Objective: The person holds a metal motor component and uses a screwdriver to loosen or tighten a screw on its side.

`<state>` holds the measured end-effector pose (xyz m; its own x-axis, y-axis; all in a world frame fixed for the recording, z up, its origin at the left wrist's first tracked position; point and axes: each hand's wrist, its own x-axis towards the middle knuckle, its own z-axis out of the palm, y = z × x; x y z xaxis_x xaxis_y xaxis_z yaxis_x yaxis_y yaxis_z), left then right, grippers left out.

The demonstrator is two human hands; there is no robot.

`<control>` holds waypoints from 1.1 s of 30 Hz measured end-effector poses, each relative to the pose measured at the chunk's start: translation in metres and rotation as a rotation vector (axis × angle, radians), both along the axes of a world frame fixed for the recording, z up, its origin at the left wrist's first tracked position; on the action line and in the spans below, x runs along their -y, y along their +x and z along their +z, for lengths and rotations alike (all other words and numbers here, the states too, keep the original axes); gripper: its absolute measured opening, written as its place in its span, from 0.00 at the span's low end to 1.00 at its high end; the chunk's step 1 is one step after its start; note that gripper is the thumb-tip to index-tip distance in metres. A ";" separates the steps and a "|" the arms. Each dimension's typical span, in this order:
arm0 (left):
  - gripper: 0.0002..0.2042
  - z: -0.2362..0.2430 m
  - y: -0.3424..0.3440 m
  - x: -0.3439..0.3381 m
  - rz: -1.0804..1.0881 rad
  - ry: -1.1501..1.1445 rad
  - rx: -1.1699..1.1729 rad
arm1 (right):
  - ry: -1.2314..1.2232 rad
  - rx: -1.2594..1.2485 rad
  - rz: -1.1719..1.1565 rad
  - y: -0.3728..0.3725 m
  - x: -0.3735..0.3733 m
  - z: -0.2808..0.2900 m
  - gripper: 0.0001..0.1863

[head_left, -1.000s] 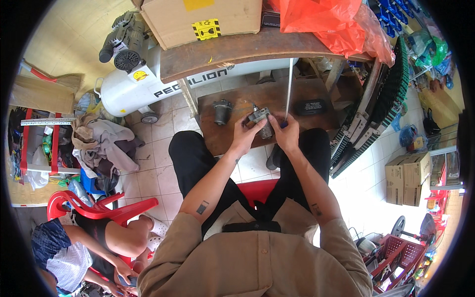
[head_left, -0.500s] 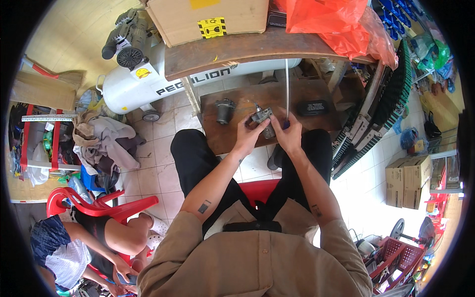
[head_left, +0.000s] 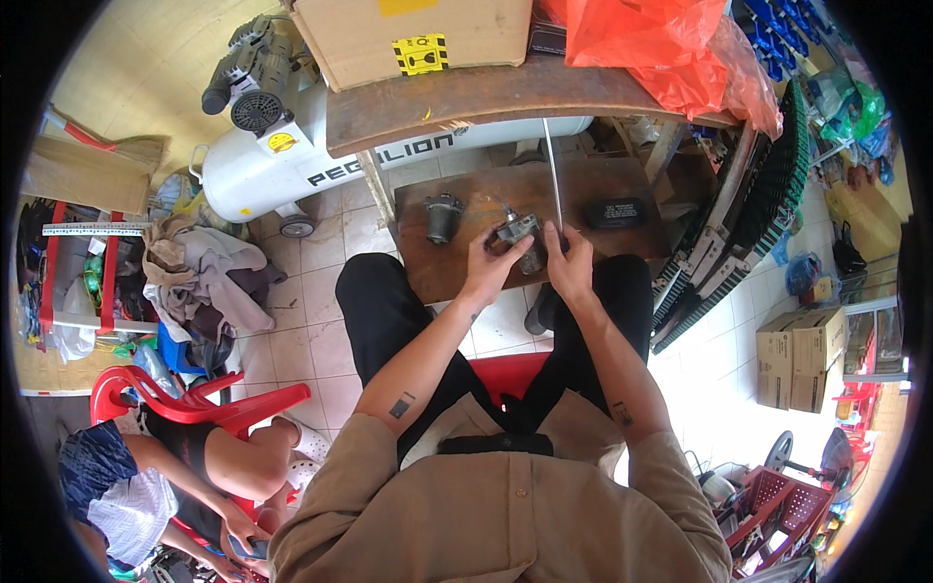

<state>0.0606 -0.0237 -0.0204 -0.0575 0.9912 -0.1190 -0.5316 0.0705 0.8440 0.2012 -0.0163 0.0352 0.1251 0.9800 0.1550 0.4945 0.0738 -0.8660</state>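
I see my left hand closed around a small grey metal assembly with a cylindrical lower body, over the low wooden shelf. My right hand, just beside it, grips a long screwdriver with its thin shaft pointing up and away; the handle is mostly covered by my fingers. A dark cylindrical part stands to the left on the shelf, and a black oblong case lies to the right.
A cardboard box and red plastic bag sit on the upper board. An air compressor is behind. A black-green ribbed rack leans at right. A seated person on a red chair is at lower left.
My right hand has drawn slightly away from the metal assembly, and the screwdriver's upper end has swung left. My left hand still holds the assembly.
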 end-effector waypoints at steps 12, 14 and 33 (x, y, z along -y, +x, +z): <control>0.19 0.003 -0.001 -0.001 -0.017 -0.011 0.012 | 0.088 -0.019 0.015 -0.001 0.000 -0.005 0.13; 0.19 0.002 -0.001 -0.001 -0.012 0.005 -0.007 | 0.043 0.004 0.016 0.001 -0.001 -0.006 0.13; 0.19 -0.001 -0.002 -0.001 0.003 0.016 -0.007 | 0.167 0.015 0.038 -0.005 0.001 -0.001 0.14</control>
